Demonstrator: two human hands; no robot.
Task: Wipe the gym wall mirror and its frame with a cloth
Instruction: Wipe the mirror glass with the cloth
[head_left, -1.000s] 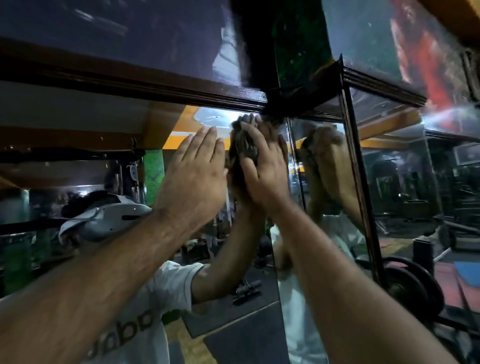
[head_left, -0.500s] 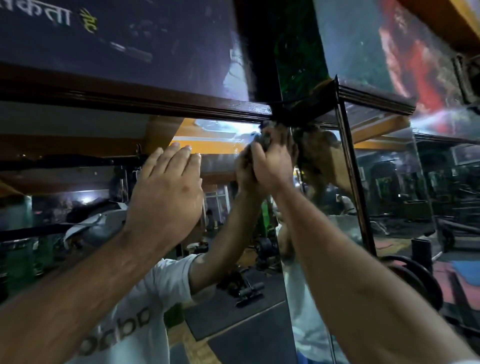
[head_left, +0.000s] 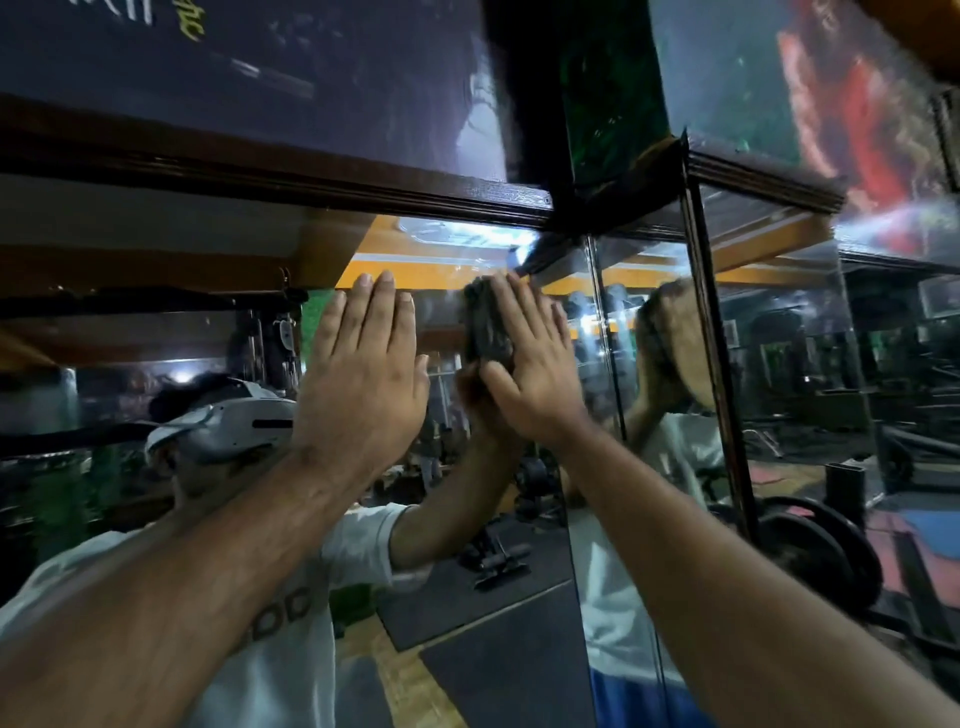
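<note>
The wall mirror (head_left: 218, 332) fills the view, with a dark wooden frame (head_left: 322, 182) along its top and a dark vertical strip (head_left: 711, 332) at the corner to the right. My left hand (head_left: 363, 384) lies flat on the glass with straight fingers. Beside it, my right hand (head_left: 535, 364) presses a dark crumpled cloth (head_left: 485, 327) against the glass with straight fingers, just under the top frame near the corner. Most of the cloth is hidden behind my right palm.
A second mirror panel (head_left: 810, 364) angles off to the right. Black weight plates (head_left: 826, 556) stand low at the right. Posters (head_left: 291, 67) hang above the frame. The reflection shows a person in a white shirt with a headset, plus gym machines.
My right hand has come down from the frame corner with the cloth and flattened on the glass. My left hand has shifted right, closer to it.
</note>
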